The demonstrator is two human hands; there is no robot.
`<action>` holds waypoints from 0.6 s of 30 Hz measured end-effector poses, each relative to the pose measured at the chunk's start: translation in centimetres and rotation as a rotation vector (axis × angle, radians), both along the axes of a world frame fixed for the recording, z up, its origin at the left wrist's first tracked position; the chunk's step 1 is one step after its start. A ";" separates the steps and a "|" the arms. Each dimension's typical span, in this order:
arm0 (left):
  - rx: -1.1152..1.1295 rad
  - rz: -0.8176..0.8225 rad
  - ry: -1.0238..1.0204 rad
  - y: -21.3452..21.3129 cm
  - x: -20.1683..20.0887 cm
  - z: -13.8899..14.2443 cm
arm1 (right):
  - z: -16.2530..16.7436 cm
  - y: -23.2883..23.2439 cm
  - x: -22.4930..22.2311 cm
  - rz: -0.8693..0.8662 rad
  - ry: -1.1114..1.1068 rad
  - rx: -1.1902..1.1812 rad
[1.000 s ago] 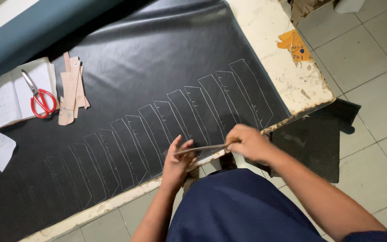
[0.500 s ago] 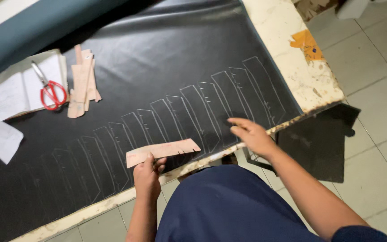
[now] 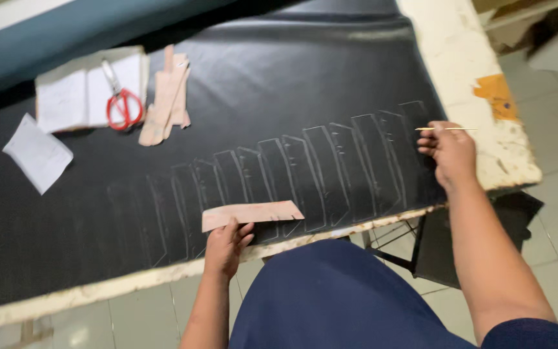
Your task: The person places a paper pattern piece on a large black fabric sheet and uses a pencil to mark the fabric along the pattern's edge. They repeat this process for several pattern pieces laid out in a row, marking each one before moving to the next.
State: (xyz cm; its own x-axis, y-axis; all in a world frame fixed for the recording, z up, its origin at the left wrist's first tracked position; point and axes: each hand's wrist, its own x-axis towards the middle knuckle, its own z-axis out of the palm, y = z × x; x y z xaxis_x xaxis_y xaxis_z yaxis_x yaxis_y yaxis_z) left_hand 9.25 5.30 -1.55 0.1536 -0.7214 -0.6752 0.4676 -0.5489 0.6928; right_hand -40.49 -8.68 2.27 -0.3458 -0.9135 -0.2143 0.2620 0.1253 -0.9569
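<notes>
Moved: right hand [image 3: 452, 155] swings out to the last outlines, pinching a thin marking stick [image 3: 445, 129].
Left hand [image 3: 226, 245]: fingers grip the cardboard template [image 3: 252, 213], carried leftward over black leather sheet [image 3: 279, 84].

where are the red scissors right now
In the head view the red scissors lie far left on the open notebook, beside the stack of tan pattern pieces, beyond both hands.

Beyond the fingers of the left hand [image 3: 226, 247], the black sheet [image 3: 279, 84] is left bare up to the far edge. To their far left, passage is blocked by red-handled scissors [image 3: 121, 103], stacked templates [image 3: 166, 97] and paper [image 3: 37, 152]. Beside the right hand's fingers [image 3: 450, 152] only worn table edge [image 3: 485, 129] is seen, apparently unobstructed.
</notes>
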 end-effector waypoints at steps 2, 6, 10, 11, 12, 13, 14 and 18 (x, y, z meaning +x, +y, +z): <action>-0.049 0.000 0.018 0.3 0.7 -1.3 | -0.2 -0.5 0.5 -0.001 -0.019 -0.006; -0.061 0.095 0.081 0.6 1.3 -2.7 | 0.0 -1.2 1.6 -0.055 0.043 0.003; -0.128 0.112 0.213 0.5 1.4 -1.7 | 0.0 -1.5 1.4 -0.036 0.164 -0.063; -0.132 0.124 0.251 0.6 1.2 -1.0 | -0.1 -1.7 1.2 -0.038 0.194 -0.074; -0.135 0.136 0.288 0.5 1.1 -0.2 | -0.2 -1.8 1.0 -0.040 0.224 -0.085; -0.217 0.126 0.353 0.5 0.8 0.6 | -0.4 -1.8 0.9 -0.050 0.206 -0.072; -0.301 0.117 0.419 0.7 0.5 1.5 | -0.6 -1.8 0.8 -0.060 0.189 -0.061; -0.289 0.057 0.314 0.2 -0.4 4.8 | -1.0 -1.8 0.1 -0.104 -0.026 -0.068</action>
State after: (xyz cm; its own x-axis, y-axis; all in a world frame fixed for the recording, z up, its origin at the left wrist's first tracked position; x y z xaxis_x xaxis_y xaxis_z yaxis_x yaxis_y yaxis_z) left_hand 8.82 5.46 3.30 0.0181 -0.8841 -0.4670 0.7044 -0.3202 0.6335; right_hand -40.37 -10.46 1.24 -0.4343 -0.8859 -0.1629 0.2952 0.0309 -0.9549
